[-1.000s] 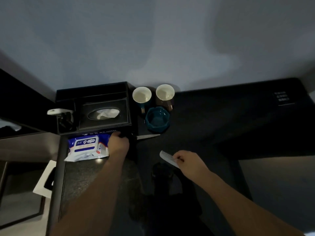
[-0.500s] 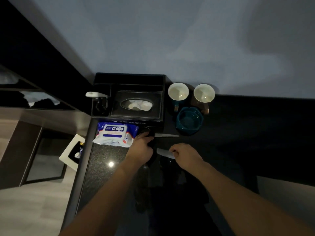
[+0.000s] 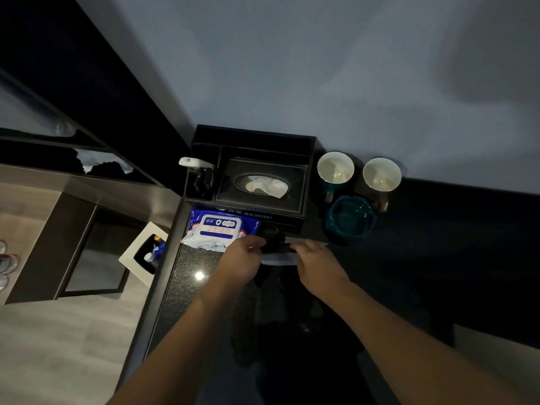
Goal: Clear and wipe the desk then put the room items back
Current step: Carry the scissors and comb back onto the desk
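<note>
My left hand [image 3: 244, 258] and right hand [image 3: 314, 260] meet over a pale comb [image 3: 277, 261], grips hidden, apparently to tidy it beside the organizer [image 3: 254, 141].

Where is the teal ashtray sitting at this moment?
In the head view, the teal ashtray sits on the dark desk, right of the black tissue organizer and just in front of two mugs.

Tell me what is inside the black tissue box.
White tissue shows through the oval opening of the black tissue box. The lid covers the remaining contents, so how full it is cannot be seen.

grey wall [image 3: 321, 68], wood floor [image 3: 58, 346] (dimly lit)
</note>
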Demonstrator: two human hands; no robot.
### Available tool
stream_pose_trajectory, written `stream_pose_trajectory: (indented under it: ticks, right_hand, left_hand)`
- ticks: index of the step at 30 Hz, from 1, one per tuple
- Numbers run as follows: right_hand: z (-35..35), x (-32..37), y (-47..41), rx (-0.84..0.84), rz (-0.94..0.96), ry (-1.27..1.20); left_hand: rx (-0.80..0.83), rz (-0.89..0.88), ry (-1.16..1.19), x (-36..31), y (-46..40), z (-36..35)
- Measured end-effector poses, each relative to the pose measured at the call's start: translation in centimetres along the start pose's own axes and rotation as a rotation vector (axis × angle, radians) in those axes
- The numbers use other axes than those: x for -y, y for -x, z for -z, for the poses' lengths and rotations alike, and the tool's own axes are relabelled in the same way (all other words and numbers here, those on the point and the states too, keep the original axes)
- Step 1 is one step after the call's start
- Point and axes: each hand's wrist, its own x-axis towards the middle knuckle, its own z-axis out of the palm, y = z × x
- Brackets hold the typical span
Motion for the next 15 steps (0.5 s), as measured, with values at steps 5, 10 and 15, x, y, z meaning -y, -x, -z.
stream_pose_trajectory:
  ticks: [5, 10, 15]
  right_hand:
    - [1.8, -1.1, 3.5, -0.029, -0.032, -0.015]
    - [4.2, -0.7, 7.6, -0.151, 0.0, -0.02]
    - [5.8, 1.7, 11.9, -0.216, 0.093, 0.006]
  left_hand:
    - [-0.059, -0.088, -0.218, -1.5, 0.4, -1.0]
    - [-0.165, -0.248, -0.368, -2.2, 4.1, -1.5]
    - [-0.383, -0.419, -0.358, -1.8, 10.9, -1.1]
